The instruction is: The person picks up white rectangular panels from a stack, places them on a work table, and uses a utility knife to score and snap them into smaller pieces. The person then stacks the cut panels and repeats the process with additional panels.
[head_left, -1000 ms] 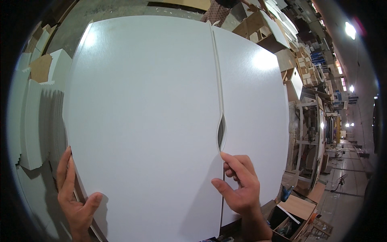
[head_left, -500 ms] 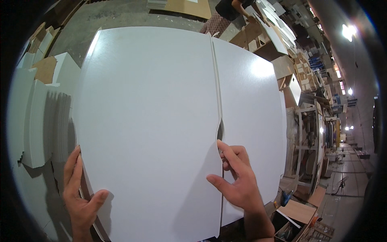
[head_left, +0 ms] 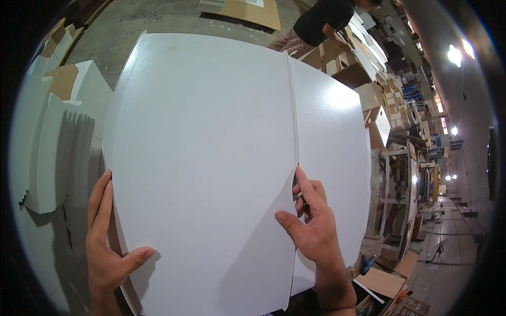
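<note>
A large white panel point(head_left: 205, 158) lies in front of me, over another white panel point(head_left: 332, 142) that shows on its right. Along the left edge, my left hand point(head_left: 108, 239) has its fingers stretched against the side and its thumb over the top face. At the right edge is my right hand point(head_left: 311, 218), index finger stretched along the edge, other fingers bent, thumb apart above the panel. From that fingertip a thin pale strip point(head_left: 293, 105) runs along the edge to the far corner. A dark gap shows just behind the fingertip.
Stacked white boards point(head_left: 79, 152) stand close on the left. A co-worker point(head_left: 321, 23) leans over wooden boxes point(head_left: 337, 60) at the far right. A metal rack point(head_left: 387, 195) and a wooden board point(head_left: 387, 284) are on the right; more boards point(head_left: 253, 13) lie on the floor beyond.
Both my hands have slid farther away along the panel's edges. The gap by the strip, which was ahead of my right fingertip, is now beside my right fingers. The co-worker has shifted right.
</note>
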The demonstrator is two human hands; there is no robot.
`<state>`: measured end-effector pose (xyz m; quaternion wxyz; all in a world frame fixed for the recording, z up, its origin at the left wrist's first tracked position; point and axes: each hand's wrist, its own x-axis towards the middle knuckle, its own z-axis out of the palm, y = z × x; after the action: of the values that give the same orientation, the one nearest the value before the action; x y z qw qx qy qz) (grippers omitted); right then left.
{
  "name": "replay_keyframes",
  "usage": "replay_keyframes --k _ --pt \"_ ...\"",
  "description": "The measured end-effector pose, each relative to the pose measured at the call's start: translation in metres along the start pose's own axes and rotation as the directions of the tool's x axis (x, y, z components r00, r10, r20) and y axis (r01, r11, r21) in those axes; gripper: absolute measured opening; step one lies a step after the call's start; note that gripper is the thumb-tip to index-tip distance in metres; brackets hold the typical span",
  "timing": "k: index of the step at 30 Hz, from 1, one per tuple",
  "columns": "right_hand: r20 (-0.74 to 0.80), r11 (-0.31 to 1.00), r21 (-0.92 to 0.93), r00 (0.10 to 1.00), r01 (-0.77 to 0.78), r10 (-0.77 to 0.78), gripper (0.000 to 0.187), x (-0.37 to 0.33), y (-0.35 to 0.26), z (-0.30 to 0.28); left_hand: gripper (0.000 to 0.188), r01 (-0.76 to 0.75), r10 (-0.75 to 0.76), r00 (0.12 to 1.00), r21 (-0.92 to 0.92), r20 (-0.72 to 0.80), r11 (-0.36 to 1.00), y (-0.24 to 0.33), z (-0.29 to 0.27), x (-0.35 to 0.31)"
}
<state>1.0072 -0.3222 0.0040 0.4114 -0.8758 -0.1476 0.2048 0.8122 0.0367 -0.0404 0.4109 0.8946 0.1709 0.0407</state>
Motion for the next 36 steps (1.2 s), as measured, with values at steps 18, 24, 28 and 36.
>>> replay_keyframes --k 18,24,28,36 --pt "-0.016 0.961 -0.247 0.991 0.124 -0.132 0.067 -0.012 -0.011 -0.003 0.136 -0.041 0.044 0.999 -0.084 0.031 0.996 -0.008 0.0 -0.002" --pt "-0.1 0.958 -0.25 0.981 0.138 -0.167 0.057 -0.026 -0.008 0.001 0.126 -0.037 0.038 0.999 -0.112 0.011 0.993 -0.001 -0.001 -0.002" --pt "-0.254 0.982 -0.185 0.964 0.036 -0.083 0.05 -0.049 -0.006 0.015 0.116 -0.071 0.068 0.997 -0.118 -0.021 0.99 -0.001 -0.004 -0.005" --pt "-0.165 0.986 -0.089 0.979 -0.138 0.122 0.051 -0.106 -0.004 0.015 0.087 -0.066 0.064 0.997 -0.067 -0.037 0.996 -0.006 -0.015 -0.034"
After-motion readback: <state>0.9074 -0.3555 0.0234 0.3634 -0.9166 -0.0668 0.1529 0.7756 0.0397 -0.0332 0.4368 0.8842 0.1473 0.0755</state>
